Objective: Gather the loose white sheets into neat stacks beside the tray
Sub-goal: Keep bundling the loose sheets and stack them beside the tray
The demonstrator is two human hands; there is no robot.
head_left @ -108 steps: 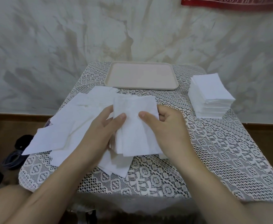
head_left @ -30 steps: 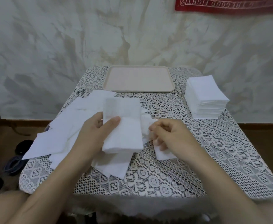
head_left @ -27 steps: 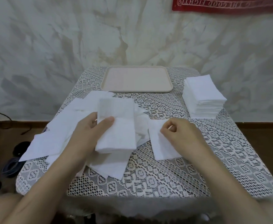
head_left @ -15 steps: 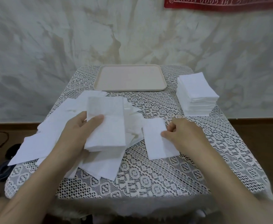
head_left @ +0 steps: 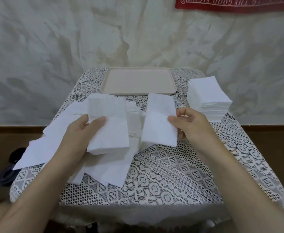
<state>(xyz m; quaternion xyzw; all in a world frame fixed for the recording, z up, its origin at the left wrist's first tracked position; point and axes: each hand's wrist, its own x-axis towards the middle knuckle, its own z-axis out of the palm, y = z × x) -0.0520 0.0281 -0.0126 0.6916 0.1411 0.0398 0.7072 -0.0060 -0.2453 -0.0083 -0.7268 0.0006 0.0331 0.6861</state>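
My left hand (head_left: pixel 80 132) grips a small bundle of white sheets (head_left: pixel 109 125), thumb on top, held above the table's left half. My right hand (head_left: pixel 193 126) pinches a single white sheet (head_left: pixel 159 121) by its right edge, lifted just right of the bundle. Several loose white sheets (head_left: pixel 50 145) lie spread under and left of my left hand. A neat white stack (head_left: pixel 208 98) stands at the right, beside the beige tray (head_left: pixel 139 81) at the table's far middle.
The small table wears a white lace cloth (head_left: pixel 171 174). A marbled wall rises right behind it, with a red banner (head_left: pixel 235 4) at top right. Dark items (head_left: pixel 11 158) lie on the floor at the left.
My right hand has lifted the single sheet off the cloth and raised it beside the bundle. My left hand keeps hold of the bundle, little moved.
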